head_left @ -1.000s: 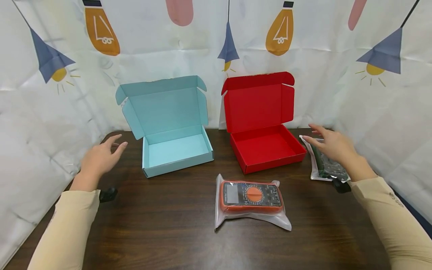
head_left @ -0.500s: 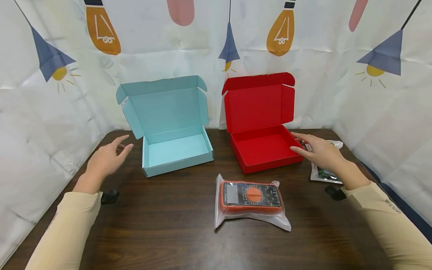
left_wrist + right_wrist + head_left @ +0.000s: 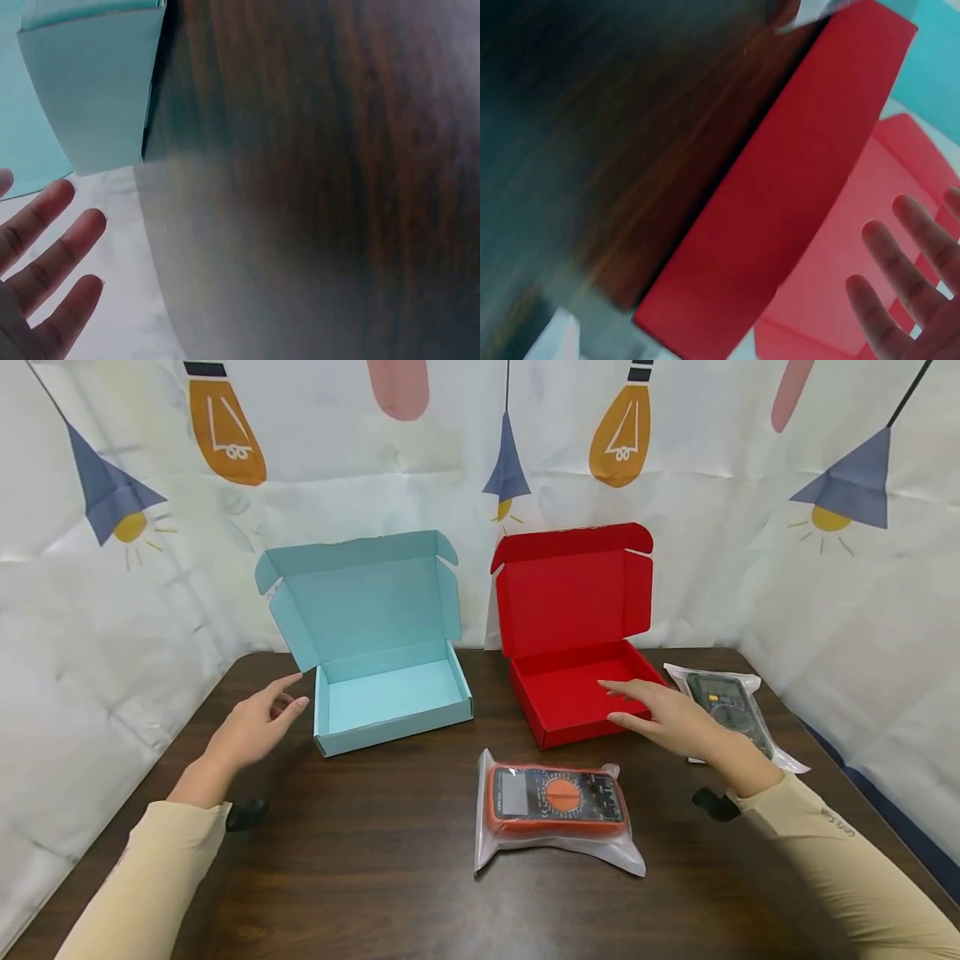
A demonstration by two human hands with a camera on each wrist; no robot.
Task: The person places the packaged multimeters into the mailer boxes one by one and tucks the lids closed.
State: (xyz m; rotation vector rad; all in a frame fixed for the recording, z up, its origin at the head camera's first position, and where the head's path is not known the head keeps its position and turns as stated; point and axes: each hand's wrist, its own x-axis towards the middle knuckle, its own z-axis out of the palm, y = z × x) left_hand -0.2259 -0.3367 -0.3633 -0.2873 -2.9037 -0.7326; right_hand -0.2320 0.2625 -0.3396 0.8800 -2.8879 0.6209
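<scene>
My left hand (image 3: 251, 727) hovers with relaxed fingers just left of the open light-blue box (image 3: 393, 724), holding nothing. Over the front right of the open red box (image 3: 577, 724) is my right hand (image 3: 671, 714), fingers extended and holding nothing. An orange multimeter (image 3: 558, 797) in a clear plastic bag lies on the table in front of the red box. Behind my right hand, at the far right, lies a dark green multimeter (image 3: 723, 703) in another clear bag, partly hidden by the hand. Both boxes have their lids raised, with nothing inside to be seen.
The dark wooden table (image 3: 360, 860) ends at a white curtain (image 3: 705, 552) printed with lamps and bulbs, behind and at both sides. The raised lids of the blue and red boxes stand near the curtain.
My right hand has moved left from above the bagged green multimeter to over the red box, uncovering the multimeter. My left hand has shifted slightly right, closer to the blue box.
</scene>
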